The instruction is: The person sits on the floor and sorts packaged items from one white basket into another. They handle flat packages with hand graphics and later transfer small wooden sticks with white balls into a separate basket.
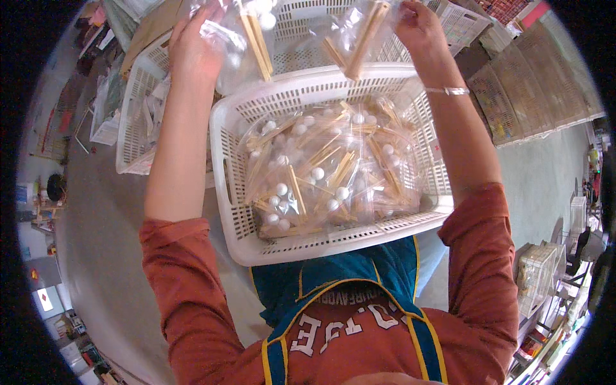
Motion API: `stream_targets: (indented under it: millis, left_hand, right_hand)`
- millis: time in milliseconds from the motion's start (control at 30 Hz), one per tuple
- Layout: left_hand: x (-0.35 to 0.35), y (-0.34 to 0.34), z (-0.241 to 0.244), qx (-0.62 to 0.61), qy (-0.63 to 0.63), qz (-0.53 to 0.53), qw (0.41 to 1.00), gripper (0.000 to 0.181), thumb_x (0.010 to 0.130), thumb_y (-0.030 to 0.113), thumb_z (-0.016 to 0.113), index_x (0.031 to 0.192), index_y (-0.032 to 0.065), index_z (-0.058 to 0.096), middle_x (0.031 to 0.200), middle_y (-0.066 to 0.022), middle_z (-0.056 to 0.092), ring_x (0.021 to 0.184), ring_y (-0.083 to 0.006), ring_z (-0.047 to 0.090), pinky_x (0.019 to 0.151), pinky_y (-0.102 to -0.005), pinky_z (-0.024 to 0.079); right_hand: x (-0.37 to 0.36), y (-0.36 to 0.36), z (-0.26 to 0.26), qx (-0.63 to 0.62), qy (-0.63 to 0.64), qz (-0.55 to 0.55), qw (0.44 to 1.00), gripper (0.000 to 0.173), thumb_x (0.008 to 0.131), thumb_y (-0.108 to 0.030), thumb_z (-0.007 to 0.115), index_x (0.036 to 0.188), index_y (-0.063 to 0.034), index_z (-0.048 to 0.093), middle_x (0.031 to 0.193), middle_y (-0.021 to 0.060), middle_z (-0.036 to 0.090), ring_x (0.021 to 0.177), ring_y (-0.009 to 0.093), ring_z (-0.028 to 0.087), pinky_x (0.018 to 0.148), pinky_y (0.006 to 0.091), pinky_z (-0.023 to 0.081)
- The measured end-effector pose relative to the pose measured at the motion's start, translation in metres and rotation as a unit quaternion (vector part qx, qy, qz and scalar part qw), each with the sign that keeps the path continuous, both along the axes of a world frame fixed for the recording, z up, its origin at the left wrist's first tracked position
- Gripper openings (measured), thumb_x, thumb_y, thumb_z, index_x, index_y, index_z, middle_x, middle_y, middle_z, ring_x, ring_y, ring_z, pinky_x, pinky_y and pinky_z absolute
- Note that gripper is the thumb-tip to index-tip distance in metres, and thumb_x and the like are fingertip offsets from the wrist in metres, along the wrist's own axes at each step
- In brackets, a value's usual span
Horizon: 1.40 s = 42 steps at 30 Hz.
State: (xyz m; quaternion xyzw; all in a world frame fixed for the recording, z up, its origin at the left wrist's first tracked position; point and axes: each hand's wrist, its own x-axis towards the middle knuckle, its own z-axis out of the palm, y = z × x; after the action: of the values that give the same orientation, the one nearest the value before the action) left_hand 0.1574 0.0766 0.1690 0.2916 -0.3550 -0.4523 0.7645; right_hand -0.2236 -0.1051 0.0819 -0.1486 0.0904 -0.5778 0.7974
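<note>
At the top of the view my left hand [198,45] grips a clear plastic bag [236,41] with wooden sticks [257,45] and white balls [267,20] in it. Across from it, my right hand [418,26] is closed on the edge of another clear bag [353,29], which holds wooden sticks [368,41]. Both bags hang over the far rim of a white plastic basket [224,192]. Inside this basket lie many similar clear bags [332,168] of sticks and white balls. My fingertips are partly blurred or cut off by the picture's edge.
A second white basket [293,53] stands just beyond the first. Another white basket [137,139] is at the left, beside a cardboard piece [149,33]. Stacked baskets [534,86] stand at the right on the grey floor [534,168]. A wire crate [534,279] is farther right.
</note>
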Motion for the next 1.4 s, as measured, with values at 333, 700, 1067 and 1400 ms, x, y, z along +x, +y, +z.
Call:
stream_targets:
  millis: [333, 700, 1067, 1400]
  left_hand:
    - [-0.02, -0.071, -0.085, 0.117, -0.387, 0.002, 0.915, 0.024, 0.09, 0.008, 0.067, 0.113, 0.0002, 0.066, 0.11, -0.0105, 0.071, 0.107, -0.0213, 0.066, 0.093, -0.0322, 0.05]
    - [0.008, 0.134, -0.219, 0.229, -0.693, -0.058, 0.681, 0.035, 0.085, 0.021, 0.074, 0.113, 0.0028, 0.066, 0.106, -0.0168, 0.071, 0.101, -0.0252, 0.068, 0.083, -0.0373, 0.055]
    - [-0.002, 0.178, -0.206, 0.318, -0.813, -0.019, 0.487, 0.047, 0.091, 0.007, 0.052, 0.138, 0.0055, 0.049, 0.099, -0.0248, 0.068, 0.095, -0.0411, 0.067, 0.081, -0.0517, 0.053]
    - [-0.034, 0.254, -0.146, 0.123, -0.715, 0.071, 0.685, 0.032, 0.095, 0.008, 0.051, 0.126, 0.0063, 0.059, 0.106, -0.0215, 0.069, 0.098, -0.0413, 0.066, 0.081, -0.0478, 0.052]
  right_hand:
    - [0.042, 0.072, -0.067, 0.13, 0.328, -0.113, 0.929, 0.029, 0.093, 0.0, 0.055, 0.122, 0.0012, 0.054, 0.112, 0.0194, 0.061, 0.1, 0.03, 0.064, 0.09, 0.0421, 0.054]
    - [0.062, 0.275, -0.136, -0.379, 0.683, 0.096, 0.617, 0.019, 0.091, -0.012, 0.065, 0.104, 0.0022, 0.068, 0.092, 0.0102, 0.07, 0.083, 0.015, 0.067, 0.075, 0.0308, 0.055]
    - [0.071, 0.352, -0.146, -0.439, 0.753, 0.238, 0.428, 0.047, 0.086, -0.025, 0.07, 0.128, -0.0106, 0.053, 0.113, 0.0158, 0.064, 0.098, 0.029, 0.064, 0.082, 0.0433, 0.051]
    - [0.11, 0.353, -0.113, -0.58, 0.624, 0.066, 0.519, 0.008, 0.086, -0.011, 0.066, 0.091, -0.0051, 0.068, 0.099, 0.0151, 0.061, 0.095, 0.033, 0.06, 0.08, 0.0422, 0.049]
